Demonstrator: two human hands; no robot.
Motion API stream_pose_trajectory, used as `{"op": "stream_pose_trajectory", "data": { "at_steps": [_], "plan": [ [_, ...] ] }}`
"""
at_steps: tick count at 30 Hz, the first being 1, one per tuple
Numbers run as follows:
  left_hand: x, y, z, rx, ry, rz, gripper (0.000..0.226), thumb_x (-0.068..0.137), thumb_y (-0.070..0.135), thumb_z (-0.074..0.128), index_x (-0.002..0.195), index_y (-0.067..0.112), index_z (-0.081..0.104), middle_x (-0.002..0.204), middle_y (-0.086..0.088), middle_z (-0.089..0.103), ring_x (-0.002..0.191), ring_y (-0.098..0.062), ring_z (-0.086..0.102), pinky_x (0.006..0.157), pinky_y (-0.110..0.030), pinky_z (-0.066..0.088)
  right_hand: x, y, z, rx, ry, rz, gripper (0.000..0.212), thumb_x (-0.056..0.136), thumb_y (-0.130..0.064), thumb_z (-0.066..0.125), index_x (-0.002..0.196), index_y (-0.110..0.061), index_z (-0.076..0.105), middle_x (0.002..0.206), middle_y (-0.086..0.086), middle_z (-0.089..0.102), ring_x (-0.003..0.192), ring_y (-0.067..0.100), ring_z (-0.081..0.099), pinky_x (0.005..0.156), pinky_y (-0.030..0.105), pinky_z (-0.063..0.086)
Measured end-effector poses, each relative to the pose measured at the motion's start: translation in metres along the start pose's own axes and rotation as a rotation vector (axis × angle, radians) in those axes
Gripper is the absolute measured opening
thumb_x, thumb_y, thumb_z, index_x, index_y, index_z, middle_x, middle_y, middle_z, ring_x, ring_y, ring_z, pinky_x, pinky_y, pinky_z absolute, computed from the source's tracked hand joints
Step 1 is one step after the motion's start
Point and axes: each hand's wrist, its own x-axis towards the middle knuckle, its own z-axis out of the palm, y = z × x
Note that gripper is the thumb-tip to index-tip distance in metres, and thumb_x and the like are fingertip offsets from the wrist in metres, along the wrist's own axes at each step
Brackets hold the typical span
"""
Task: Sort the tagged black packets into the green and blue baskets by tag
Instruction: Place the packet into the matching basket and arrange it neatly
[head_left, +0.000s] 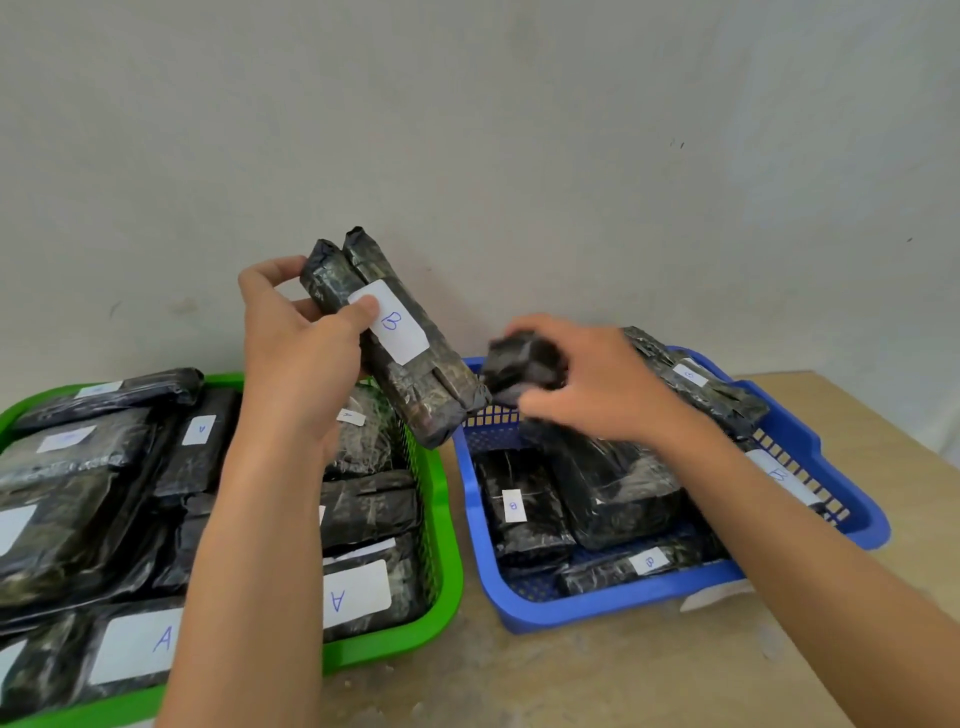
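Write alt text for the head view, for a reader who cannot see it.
The left hand holds up a black packet tagged B while the right hand grips a second packet over the blue basket of B packets. The green basket holds A-tagged packets.

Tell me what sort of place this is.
Likely a makeshift sorting corner: a plain table against a bare plastered wall, with a green basket of A-tagged packets and a blue basket of B-tagged packets.

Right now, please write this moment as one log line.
left hand: holds B packet | right hand: grips blurred packet over blue basket | green basket: A packets
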Motion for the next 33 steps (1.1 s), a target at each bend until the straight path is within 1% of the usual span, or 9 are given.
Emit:
{"op": "stream_pose_trajectory", "data": {
  "at_steps": [3,7,12,14,17,20,23,27,33],
  "plan": [
    [-0.001,0.001,0.002,-0.001,0.001,0.001,0.05,0.092,0.001,0.068,0.127,0.026,0.044,0.094,0.001,0.067,0.069,-0.007,0.074,0.079,-0.053,0.063,-0.017,0.013,-0.039,0.165,0.184,0.119,0.064,0.059,-0.051,0.067,0.122,-0.046,0.065,0.109,-0.017,0.076,0.098,0.003,0.073,0.093,0.021,0.054],
    [-0.002,-0.001,0.005,0.016,-0.01,0.003,0.05,0.092,0.004,0.069,0.128,0.028,0.044,0.093,0.002,0.067,0.07,-0.007,0.072,0.081,-0.052,0.062,-0.065,0.028,-0.074,-0.055,0.086,0.026,0.066,0.061,-0.041,0.069,0.124,-0.056,0.058,0.116,-0.029,0.067,0.1,-0.006,0.067,0.08,0.007,0.05],
    [-0.001,-0.006,0.009,0.047,-0.094,-0.046,0.051,0.093,0.005,0.07,0.132,0.027,0.045,0.103,-0.002,0.069,0.077,-0.011,0.075,0.069,-0.04,0.065,-0.108,0.043,-0.062,-0.33,-0.064,-0.083,0.082,0.062,-0.031,0.086,0.135,-0.046,0.051,0.139,-0.014,0.048,0.12,0.014,0.056,0.091,0.039,0.056],
    [-0.002,-0.008,0.011,0.052,-0.148,-0.069,0.051,0.094,0.004,0.069,0.133,0.025,0.045,0.103,-0.005,0.07,0.081,-0.017,0.076,0.061,-0.034,0.063,-0.118,0.046,-0.056,-0.435,-0.135,-0.114,0.086,0.062,-0.052,0.089,0.138,-0.046,0.05,0.14,-0.01,0.043,0.126,0.011,0.039,0.101,0.04,0.046],
    [-0.004,-0.012,0.015,0.066,-0.188,-0.089,0.049,0.094,0.003,0.069,0.131,0.025,0.046,0.104,-0.006,0.07,0.082,-0.019,0.076,0.06,-0.032,0.062,-0.121,0.045,-0.059,-0.431,-0.197,-0.046,0.075,0.067,-0.092,0.062,0.131,-0.053,0.054,0.137,-0.013,0.037,0.131,0.011,0.027,0.111,0.045,0.034],
    [-0.005,-0.015,0.018,0.088,-0.225,-0.097,0.049,0.094,0.003,0.07,0.131,0.024,0.045,0.103,-0.007,0.069,0.079,-0.017,0.075,0.057,-0.031,0.061,-0.105,0.025,-0.051,-0.512,-0.102,-0.142,0.061,0.072,-0.089,0.061,0.106,-0.04,0.073,0.134,-0.004,0.05,0.134,0.026,0.038,0.118,0.054,0.026],
    [-0.006,-0.018,0.021,0.098,-0.253,-0.1,0.049,0.094,0.003,0.069,0.131,0.023,0.044,0.102,-0.007,0.067,0.071,-0.013,0.075,0.054,-0.029,0.059,-0.083,0.0,-0.015,-0.627,-0.21,-0.375,0.068,0.076,-0.085,0.06,0.112,-0.029,0.074,0.126,0.002,0.061,0.13,0.027,0.049,0.124,0.057,0.018],
    [-0.007,-0.02,0.023,0.1,-0.27,-0.107,0.049,0.095,0.002,0.069,0.132,0.022,0.043,0.101,-0.008,0.067,0.068,-0.011,0.074,0.055,-0.03,0.059,-0.058,-0.011,0.02,-0.754,-0.447,-0.365,0.079,0.077,-0.078,0.067,0.137,-0.027,0.06,0.122,0.002,0.061,0.12,0.026,0.051,0.108,0.048,0.036],
    [-0.005,-0.019,0.02,0.081,-0.246,-0.102,0.051,0.095,0.001,0.068,0.133,0.021,0.043,0.101,-0.007,0.067,0.065,-0.008,0.074,0.052,-0.029,0.059,-0.03,-0.005,0.03,-0.825,-0.377,-0.299,0.068,0.09,-0.065,0.066,0.134,-0.014,0.058,0.128,0.007,0.06,0.122,0.027,0.046,0.091,0.041,0.039]
  ]
}}
